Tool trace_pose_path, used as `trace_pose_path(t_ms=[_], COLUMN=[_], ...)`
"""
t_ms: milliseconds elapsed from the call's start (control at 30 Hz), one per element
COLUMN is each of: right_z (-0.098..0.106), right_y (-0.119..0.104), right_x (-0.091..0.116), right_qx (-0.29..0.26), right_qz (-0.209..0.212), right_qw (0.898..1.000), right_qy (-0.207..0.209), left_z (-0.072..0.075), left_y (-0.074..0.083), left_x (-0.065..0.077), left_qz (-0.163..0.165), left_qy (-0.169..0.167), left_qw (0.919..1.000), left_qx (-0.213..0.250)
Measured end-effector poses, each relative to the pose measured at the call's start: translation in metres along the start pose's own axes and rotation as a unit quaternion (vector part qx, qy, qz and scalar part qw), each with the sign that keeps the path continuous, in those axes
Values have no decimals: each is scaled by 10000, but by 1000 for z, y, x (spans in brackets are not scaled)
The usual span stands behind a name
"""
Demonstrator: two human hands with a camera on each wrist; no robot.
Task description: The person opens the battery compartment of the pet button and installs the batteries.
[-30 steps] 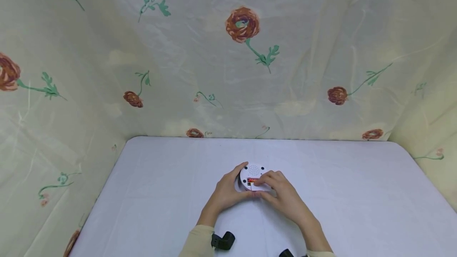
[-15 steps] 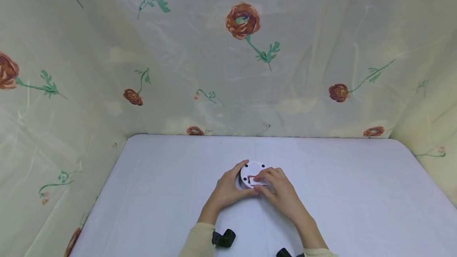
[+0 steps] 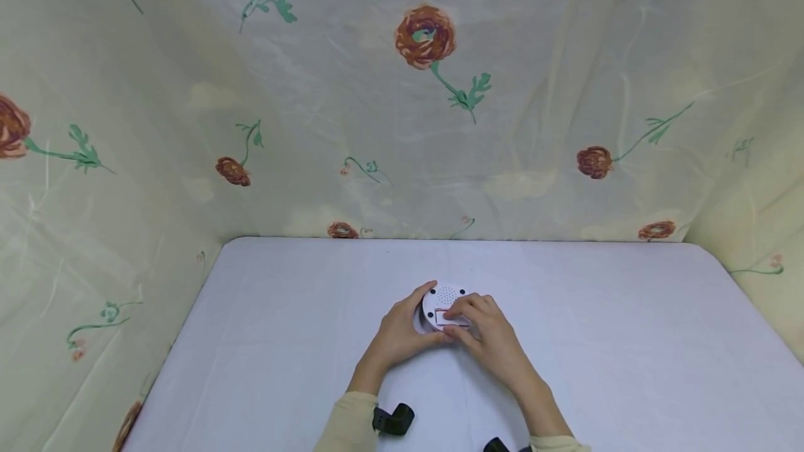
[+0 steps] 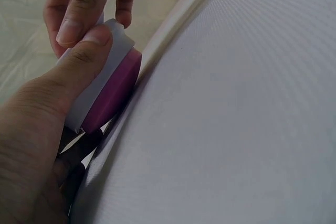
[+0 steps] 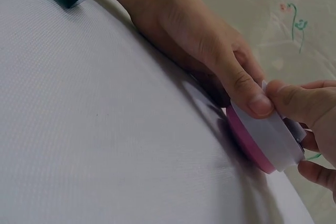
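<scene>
A round device (image 3: 447, 294), white with a pink base (image 4: 118, 90), rests on the table with its speaker grille and dark round feet facing up. My left hand (image 3: 402, 326) grips it round the left side, thumb on the near rim and a finger at the far rim. With thumb and forefinger, my right hand (image 3: 493, 330) pinches a small white battery cover (image 3: 449, 321) lying over the battery compartment. Thin red edges show around the cover. In the right wrist view, the two thumbs meet at the rim of the device's white side (image 5: 268, 137).
A white cloth covers the table (image 3: 301, 312). Behind and at both sides hangs a flowered curtain (image 3: 515, 61). A black wrist camera (image 3: 394, 420) is strapped at the left sleeve, another (image 3: 497, 445) at the right wrist.
The red battery showed in the compartment one second ago; the white cover has come over it, sliding left under my right fingers. My left hand keeps its hold on the device.
</scene>
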State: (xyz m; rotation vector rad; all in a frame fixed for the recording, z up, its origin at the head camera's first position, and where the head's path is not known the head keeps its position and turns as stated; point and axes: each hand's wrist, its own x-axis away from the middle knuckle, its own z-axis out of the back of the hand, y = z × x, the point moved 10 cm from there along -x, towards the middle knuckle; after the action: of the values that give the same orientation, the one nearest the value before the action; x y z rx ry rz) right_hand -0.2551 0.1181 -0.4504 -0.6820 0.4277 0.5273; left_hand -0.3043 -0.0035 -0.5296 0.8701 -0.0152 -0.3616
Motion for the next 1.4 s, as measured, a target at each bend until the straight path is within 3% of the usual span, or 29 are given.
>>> trace_pose_path(t_ms=[967,1267,1400], right_z=[-4,-5,-9], right_y=[6,8,18], right_x=[3,4,7], right_qx=[11,-332,-630], right_qz=[-343,-409,-713], right_qw=[9993,9986,9955], right_qy=[-119,18,26], left_z=[0,2,2], left_y=[2,4,4], left_x=[2,2,2], left_qz=[17,-84,-77], left_qy=[-55,71,87], left_qw=[10000,9999,9999], left_qx=[75,16,-16])
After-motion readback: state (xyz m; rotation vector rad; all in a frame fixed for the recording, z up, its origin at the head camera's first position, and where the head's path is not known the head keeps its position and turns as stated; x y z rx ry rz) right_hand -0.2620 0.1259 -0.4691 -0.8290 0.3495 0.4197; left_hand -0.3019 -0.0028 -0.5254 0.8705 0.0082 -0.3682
